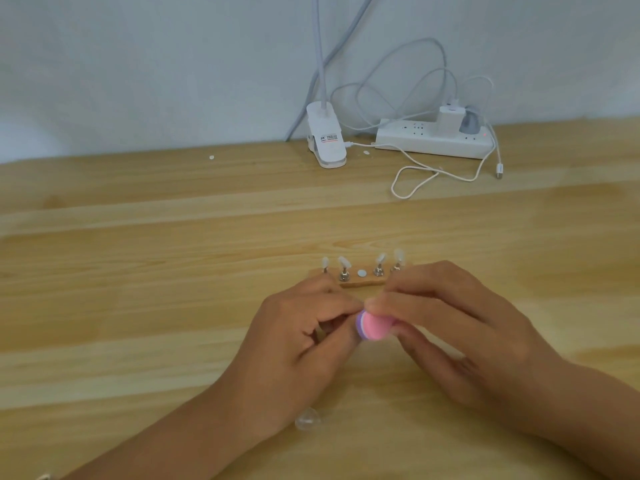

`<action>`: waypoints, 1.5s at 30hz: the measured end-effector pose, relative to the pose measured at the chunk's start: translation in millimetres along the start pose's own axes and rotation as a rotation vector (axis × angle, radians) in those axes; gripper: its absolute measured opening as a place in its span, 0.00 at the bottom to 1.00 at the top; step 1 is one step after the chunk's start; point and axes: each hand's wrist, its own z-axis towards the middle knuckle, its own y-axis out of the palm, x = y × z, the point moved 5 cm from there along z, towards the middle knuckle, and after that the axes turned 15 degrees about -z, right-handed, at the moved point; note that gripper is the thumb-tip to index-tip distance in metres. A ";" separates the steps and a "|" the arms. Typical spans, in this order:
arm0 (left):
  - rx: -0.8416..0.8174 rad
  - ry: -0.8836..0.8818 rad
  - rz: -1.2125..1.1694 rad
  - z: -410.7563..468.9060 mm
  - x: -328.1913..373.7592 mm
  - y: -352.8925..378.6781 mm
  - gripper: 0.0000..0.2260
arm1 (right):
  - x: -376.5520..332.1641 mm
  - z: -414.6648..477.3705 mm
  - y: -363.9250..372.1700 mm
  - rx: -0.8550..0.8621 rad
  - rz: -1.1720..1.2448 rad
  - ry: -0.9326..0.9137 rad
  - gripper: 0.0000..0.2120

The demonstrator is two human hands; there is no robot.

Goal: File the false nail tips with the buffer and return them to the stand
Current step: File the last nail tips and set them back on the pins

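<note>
Right hand pinches buffer against left hand, whose fingers curl on the likely nail tip, hidden; stand just beyond at 12 o'clock; hard strokes could flick it loose.

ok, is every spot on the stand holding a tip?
No: the stand's middle spot shows only a bare white disc, with two tips on each side.

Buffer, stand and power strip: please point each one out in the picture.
buffer [374, 328], head view, on its pink face.
stand [367, 281], head view, on its bare wooden front edge.
power strip [433, 143], head view, on its white top.
</note>
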 end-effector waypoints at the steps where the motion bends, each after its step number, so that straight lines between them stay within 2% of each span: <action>1: 0.002 -0.002 0.009 0.1 -0.7 -0.1 0.09 | 4.2 0.4 -1.0 0.000 -0.016 0.007 0.11; 4: 0.010 -0.003 0.015 0.1 -1.3 -0.4 0.09 | 8.2 1.7 -1.8 0.008 -0.016 0.031 0.11; 8: 0.000 -0.007 -0.068 0.7 -0.6 -0.8 0.07 | -3.7 -0.1 1.7 0.002 0.004 -0.056 0.13; 12: -0.008 -0.047 -0.144 0.2 -3.2 -1.1 0.08 | 9.4 2.3 -4.2 0.029 0.009 0.019 0.12; 16: -0.020 -0.088 -0.238 0.1 -4.7 -0.9 0.07 | -3.7 0.9 -0.9 0.025 0.017 -0.055 0.13; 20: 0.007 -0.130 -0.283 0.1 -6.3 -1.5 0.07 | 8.2 3.0 -6.0 0.015 0.023 0.017 0.11; 24: 0.001 -0.147 -0.313 -0.3 -7.7 -1.1 0.08 | -7.6 2.7 -2.4 0.008 0.051 -0.068 0.12; 28: -0.002 -0.194 -0.371 -0.6 -8.3 -0.8 0.08 | 7.2 4.2 -6.0 0.016 0.038 0.019 0.11; 32: -0.041 -0.195 -0.412 -0.9 -6.6 1.6 0.09 | -7.5 2.7 -3.0 0.031 0.083 -0.046 0.12; 37: -0.049 -0.217 -0.449 -0.4 -6.8 1.8 0.09 | 2.3 4.3 -7.0 0.043 0.077 0.030 0.11; 40: -0.056 -0.206 -0.450 -0.6 -6.4 2.5 0.10 | -9.0 4.7 -4.8 0.034 0.116 -0.035 0.13; 45: -0.059 -0.217 -0.468 -0.2 -7.9 3.1 0.09 | 3.2 4.0 -6.8 0.027 0.097 0.052 0.11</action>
